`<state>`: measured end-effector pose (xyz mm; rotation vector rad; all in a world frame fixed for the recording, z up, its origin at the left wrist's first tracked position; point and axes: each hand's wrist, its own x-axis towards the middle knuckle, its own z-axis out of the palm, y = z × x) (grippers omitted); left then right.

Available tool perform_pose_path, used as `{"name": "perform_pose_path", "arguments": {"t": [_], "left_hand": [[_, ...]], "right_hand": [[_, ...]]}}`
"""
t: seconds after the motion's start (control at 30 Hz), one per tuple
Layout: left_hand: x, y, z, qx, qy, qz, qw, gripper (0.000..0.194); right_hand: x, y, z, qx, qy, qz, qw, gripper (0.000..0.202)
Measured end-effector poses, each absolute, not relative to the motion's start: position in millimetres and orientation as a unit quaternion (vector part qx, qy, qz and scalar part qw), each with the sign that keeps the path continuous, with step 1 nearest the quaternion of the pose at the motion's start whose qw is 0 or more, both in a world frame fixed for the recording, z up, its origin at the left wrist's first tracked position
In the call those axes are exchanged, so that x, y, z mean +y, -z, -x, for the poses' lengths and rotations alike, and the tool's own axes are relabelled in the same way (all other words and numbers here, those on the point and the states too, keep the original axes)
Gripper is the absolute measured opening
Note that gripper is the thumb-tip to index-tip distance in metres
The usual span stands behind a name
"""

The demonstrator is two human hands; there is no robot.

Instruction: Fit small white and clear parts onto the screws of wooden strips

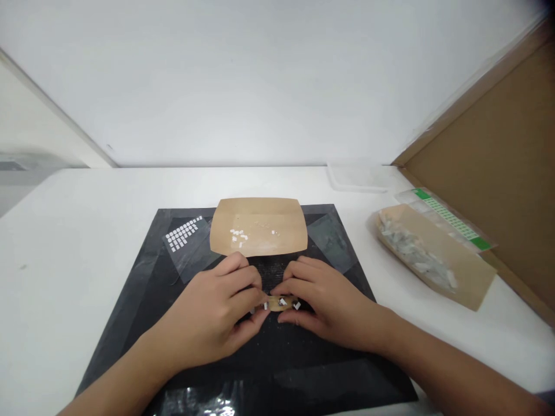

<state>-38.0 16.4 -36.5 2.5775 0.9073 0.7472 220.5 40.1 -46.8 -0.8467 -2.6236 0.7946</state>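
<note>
Between my two hands lies a narrow tan strip (276,304) that carries several small black-and-white pieces. My left hand (225,303) pinches its left end between thumb and fingertips, beside one small white-topped piece (266,305). At the other end, my right hand (323,297) has its index finger and thumb around the strip, close to another such piece (296,304). What the strip is made for cannot be seen. Both hands rest over a black mat (303,381). Just beyond them sits a shallow brown paper tray (277,208) with tiny white bits in it.
A clear sheet with white stickers (184,234) lies left of the tray, another clear sheet (332,242) to its right. On the right are a paper tray of whitish pieces (466,277), a green-and-white label sheet (451,216) and a clear plastic lid (358,178). A brown board (489,156) borders the table.
</note>
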Motion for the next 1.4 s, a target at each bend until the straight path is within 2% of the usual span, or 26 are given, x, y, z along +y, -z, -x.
{"name": "perform_pose_path", "arguments": {"t": [0.8,0.97,1.1,1.23,1.33,1.4], "left_hand": [[17.4,38.0,41.1,0.314,-0.242,-0.903,0.166,0.006],[17.9,34.3,41.1,0.325,-0.22,-0.908,0.147,0.011],[17.9,27.8,44.0,0.319,-0.246,-0.902,0.155,0.024],[25.2,25.5,54.4,0.368,-0.319,-0.871,0.062,0.006],[34.4,27.7,67.5,0.497,-0.305,-0.81,-0.054,0.012],[39.7,28.3,76.9,0.601,-0.245,-0.755,-0.098,0.02]], "right_hand": [[41.0,46.0,-220.3,-0.913,-0.263,0.28,0.136,0.027],[40.9,45.8,-220.4,-0.911,-0.264,0.288,0.129,0.029],[41.0,44.8,-220.5,-0.91,-0.27,0.288,0.126,0.03],[42.0,44.6,-221.3,-0.91,-0.272,0.287,0.122,0.031],[42.7,45.7,-222.1,-0.91,-0.271,0.29,0.118,0.033],[42.8,46.5,-222.6,-0.911,-0.27,0.289,0.116,0.033]]}}
